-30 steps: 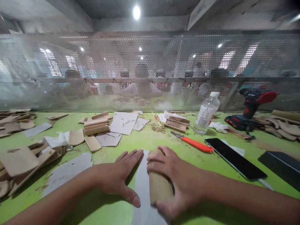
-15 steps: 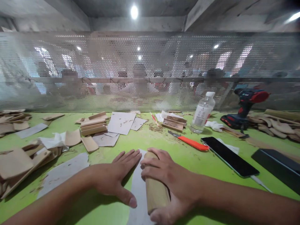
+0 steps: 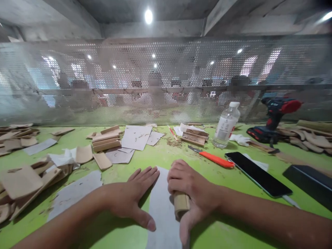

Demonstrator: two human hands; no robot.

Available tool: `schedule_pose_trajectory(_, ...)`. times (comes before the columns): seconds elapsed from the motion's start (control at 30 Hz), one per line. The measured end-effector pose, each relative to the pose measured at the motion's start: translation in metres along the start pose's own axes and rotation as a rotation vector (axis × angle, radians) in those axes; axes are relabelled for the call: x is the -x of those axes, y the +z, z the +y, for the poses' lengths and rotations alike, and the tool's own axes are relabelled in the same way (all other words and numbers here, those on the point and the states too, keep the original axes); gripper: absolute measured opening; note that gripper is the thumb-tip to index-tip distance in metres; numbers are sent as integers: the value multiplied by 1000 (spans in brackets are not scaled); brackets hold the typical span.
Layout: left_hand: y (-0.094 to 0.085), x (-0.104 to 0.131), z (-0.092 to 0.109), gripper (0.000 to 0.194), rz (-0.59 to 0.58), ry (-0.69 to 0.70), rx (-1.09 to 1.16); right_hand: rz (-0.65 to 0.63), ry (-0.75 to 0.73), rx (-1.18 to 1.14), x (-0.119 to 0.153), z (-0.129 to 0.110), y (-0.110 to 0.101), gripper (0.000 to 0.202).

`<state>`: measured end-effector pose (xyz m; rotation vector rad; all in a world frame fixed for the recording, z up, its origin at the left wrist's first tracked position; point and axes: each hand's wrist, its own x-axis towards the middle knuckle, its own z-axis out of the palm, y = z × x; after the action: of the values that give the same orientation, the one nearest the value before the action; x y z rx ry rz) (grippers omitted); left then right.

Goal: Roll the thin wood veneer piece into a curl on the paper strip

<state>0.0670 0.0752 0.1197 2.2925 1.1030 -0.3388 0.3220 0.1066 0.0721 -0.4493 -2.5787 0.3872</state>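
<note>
Head view, lower center of frame: right hand (image 3: pixel 190 192) wraps shut around a bamboo piece (image 3: pixel 181 204), pressing it onto a gray abrasive sheet (image 3: pixel 162 211) on the green bench (image 3: pixel 233 238). Left hand (image 3: pixel 129 197) lies flat, fingers spread, pinning the sheet's left edge. Judged step: rubbing the piece smooth vs. the sheet. Next stroke likely needs steady downward pressure w/ the sheet held firm. Center right: orange knife (image 3: pixel 212 158), phone (image 3: pixel 258 174), bottle (image 3: pixel 226 125); drill (image 3: pixel 275 119) upper right; cut pieces (image 3: pixel 23 180) at left.
</note>
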Motion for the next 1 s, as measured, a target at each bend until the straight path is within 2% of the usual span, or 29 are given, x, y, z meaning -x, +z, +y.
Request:
schedule_pose_trajectory(0.13, 0, -1, 0, 137, -27, -2, -6, 59, -36, 74, 3, -14, 6, 69)
schedule_pose_trajectory(0.27, 1, -1, 0, 138, -44, -8, -7, 62, -92, 40, 5, -21, 4, 58)
schedule_pose_trajectory(0.4, 3, -1, -2, 132, -8, 32, -20, 60, 19, 71, 4, -16, -4, 42)
schedule_pose_trajectory(0.5, 5, -1, -4, 132, -4, 37, -17, 92, 71, 40, 4, -26, -4, 28)
schedule_pose_trajectory(0.63, 5, -2, -4, 137, -18, 3, 6, 27, -91, -63, 4, -40, 0, 27)
schedule_pose_trajectory(0.8, 3, -3, -1, 139, -32, 7, -4, 96, 103, 47, 4, -38, -1, 22)
schedule_pose_trajectory(0.93, 2, -2, 1, 136, -47, -10, -8, 49, -86, -11, 6, -43, 3, 25)
schedule_pose_trajectory(1.0, 1, -1, 2, 136, -43, -16, -3, 39, -82, -5, 6, -41, 4, 24)
